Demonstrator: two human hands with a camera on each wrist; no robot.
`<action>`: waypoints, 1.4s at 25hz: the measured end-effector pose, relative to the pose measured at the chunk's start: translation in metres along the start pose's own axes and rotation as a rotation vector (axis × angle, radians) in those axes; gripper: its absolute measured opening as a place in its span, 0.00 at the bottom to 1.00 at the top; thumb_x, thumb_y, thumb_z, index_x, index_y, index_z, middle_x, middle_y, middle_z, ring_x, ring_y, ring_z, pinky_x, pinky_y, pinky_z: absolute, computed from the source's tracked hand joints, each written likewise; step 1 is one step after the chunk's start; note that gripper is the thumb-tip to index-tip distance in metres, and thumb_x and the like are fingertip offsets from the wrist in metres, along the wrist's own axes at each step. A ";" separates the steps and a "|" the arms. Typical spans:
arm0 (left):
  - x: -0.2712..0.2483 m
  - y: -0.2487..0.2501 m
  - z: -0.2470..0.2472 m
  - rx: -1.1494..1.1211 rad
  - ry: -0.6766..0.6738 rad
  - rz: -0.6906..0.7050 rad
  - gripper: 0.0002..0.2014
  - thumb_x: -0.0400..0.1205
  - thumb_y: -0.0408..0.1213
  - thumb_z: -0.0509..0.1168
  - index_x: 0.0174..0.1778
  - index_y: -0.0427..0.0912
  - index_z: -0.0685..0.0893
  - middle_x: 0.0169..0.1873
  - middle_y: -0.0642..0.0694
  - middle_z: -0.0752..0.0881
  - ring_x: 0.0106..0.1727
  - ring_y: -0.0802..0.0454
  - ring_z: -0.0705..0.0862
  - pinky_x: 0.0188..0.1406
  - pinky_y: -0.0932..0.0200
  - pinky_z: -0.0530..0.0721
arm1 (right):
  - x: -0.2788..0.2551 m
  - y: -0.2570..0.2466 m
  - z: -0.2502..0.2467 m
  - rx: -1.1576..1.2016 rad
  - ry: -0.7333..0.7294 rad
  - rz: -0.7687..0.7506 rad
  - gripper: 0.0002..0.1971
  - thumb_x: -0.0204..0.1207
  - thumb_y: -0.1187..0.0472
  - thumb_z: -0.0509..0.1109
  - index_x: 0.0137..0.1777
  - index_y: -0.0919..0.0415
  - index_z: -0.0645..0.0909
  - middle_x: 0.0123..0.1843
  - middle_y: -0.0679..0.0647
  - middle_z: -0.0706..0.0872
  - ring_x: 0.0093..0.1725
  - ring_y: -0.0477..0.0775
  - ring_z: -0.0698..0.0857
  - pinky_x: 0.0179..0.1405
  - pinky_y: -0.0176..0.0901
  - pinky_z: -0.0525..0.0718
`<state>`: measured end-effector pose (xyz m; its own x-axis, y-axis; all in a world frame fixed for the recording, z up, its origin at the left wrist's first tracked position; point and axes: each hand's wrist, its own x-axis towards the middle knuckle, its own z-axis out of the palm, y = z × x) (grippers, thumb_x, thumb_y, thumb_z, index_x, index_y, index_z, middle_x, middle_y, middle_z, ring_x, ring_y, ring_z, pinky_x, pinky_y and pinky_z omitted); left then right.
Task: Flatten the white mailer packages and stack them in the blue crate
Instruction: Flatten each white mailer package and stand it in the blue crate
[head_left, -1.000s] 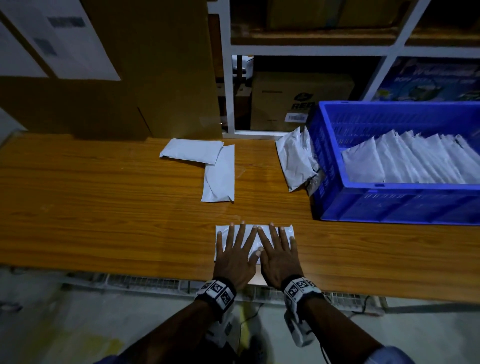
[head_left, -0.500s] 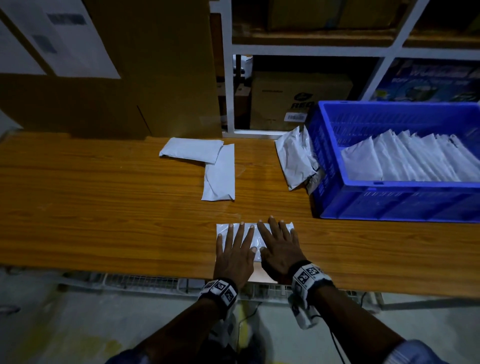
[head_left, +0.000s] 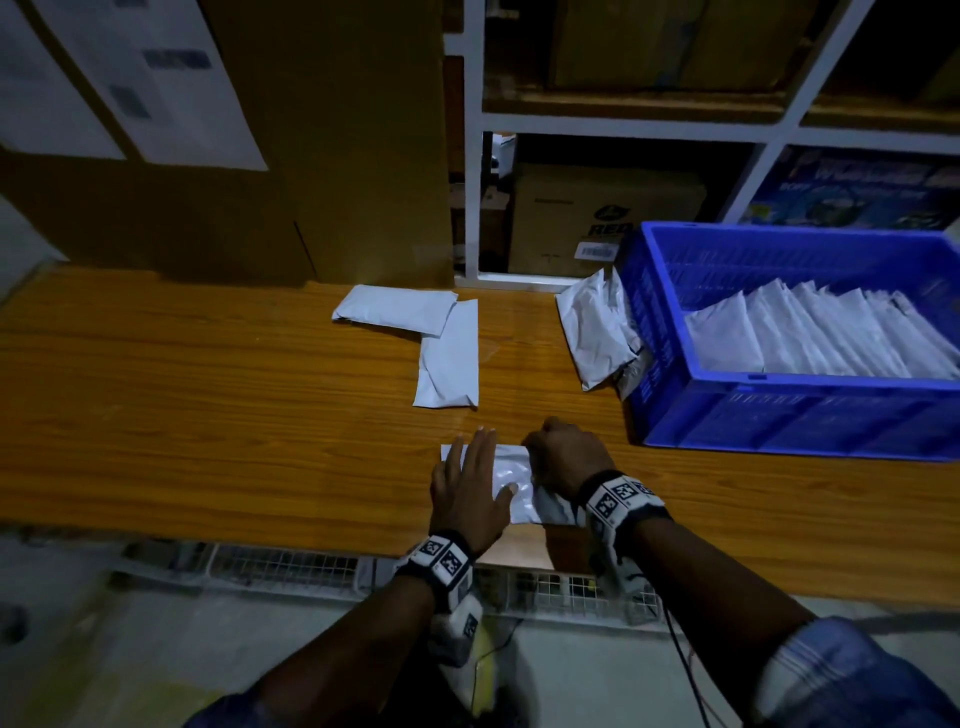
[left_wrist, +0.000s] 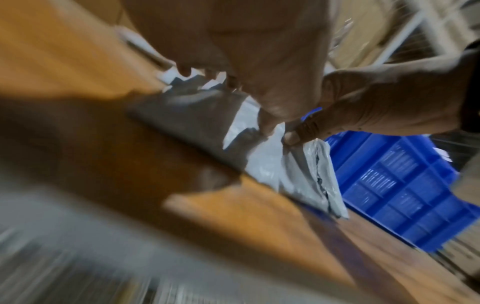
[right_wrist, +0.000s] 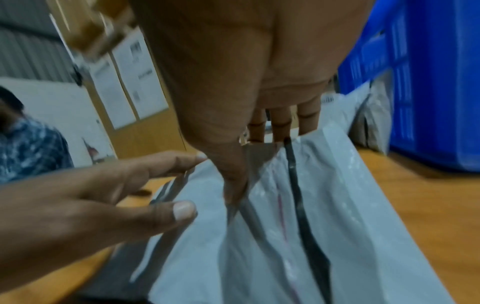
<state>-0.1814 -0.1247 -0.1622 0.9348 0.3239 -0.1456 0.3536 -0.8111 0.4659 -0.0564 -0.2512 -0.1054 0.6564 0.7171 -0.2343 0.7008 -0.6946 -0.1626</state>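
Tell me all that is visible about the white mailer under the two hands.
The white mailer is a thin, glossy, wrinkled plastic pouch lying near the front edge of the wooden table, left of the blue crate. The left hand presses flat on its left part. The right hand pinches its right edge, which is lifted and shows a dark inner lining.

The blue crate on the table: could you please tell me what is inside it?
The blue crate holds a row of white mailers leaning overlapped along its near wall. The crate floor beneath them is covered, and its right end runs out of frame.
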 end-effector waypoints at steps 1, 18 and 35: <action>0.004 0.002 -0.009 0.045 0.039 0.017 0.32 0.87 0.55 0.60 0.86 0.55 0.57 0.87 0.53 0.55 0.88 0.47 0.46 0.82 0.38 0.48 | -0.002 0.000 -0.008 0.037 0.025 -0.003 0.15 0.74 0.60 0.73 0.61 0.53 0.84 0.58 0.56 0.79 0.57 0.65 0.82 0.52 0.52 0.81; -0.018 0.001 0.012 0.188 -0.088 0.172 0.19 0.75 0.36 0.69 0.62 0.43 0.78 0.86 0.45 0.61 0.88 0.45 0.52 0.86 0.48 0.54 | -0.056 -0.004 0.071 0.280 -0.158 0.104 0.41 0.77 0.43 0.61 0.86 0.40 0.43 0.88 0.48 0.38 0.86 0.61 0.38 0.84 0.62 0.45; -0.013 0.004 0.055 0.226 0.085 0.068 0.28 0.91 0.50 0.42 0.89 0.49 0.57 0.88 0.48 0.53 0.89 0.44 0.49 0.84 0.39 0.49 | -0.047 -0.014 0.104 0.120 0.088 0.159 0.29 0.85 0.44 0.34 0.86 0.39 0.39 0.87 0.49 0.32 0.85 0.55 0.30 0.83 0.63 0.37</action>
<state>-0.1907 -0.1587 -0.2062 0.9541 0.2966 -0.0424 0.2970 -0.9178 0.2633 -0.1263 -0.2813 -0.1919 0.7818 0.5962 -0.1824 0.5513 -0.7977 -0.2446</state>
